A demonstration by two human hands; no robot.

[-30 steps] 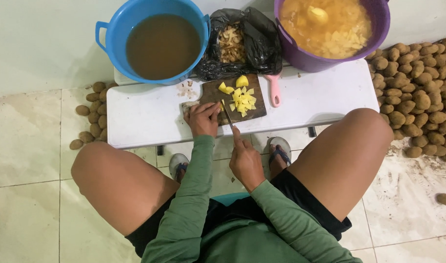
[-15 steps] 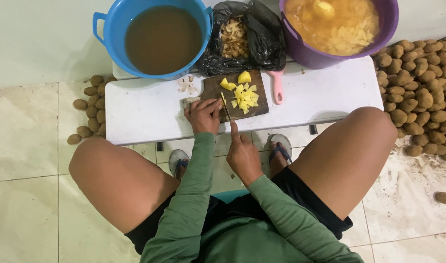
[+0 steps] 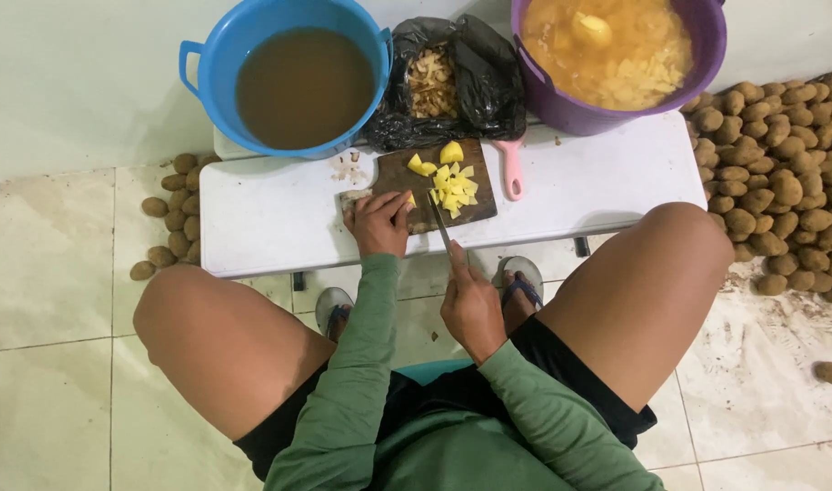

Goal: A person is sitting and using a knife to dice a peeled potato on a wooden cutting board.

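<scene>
A dark wooden cutting board lies on a low white table. Yellow potato pieces are piled on its right half. My left hand presses down on a potato piece at the board's near left corner, fingers curled. My right hand grips a knife by its handle. The blade points away from me and reaches onto the board just right of my left hand's fingers.
A blue tub of brown water stands at the table's back left, a black bag of peelings in the middle, a purple tub of cut potatoes in water at the right. Unpeeled potatoes heap on the floor on both sides.
Both hands keep their places over the board; the knife has shifted only slightly next to my left fingers. The pile of yellow pieces looks the same.
</scene>
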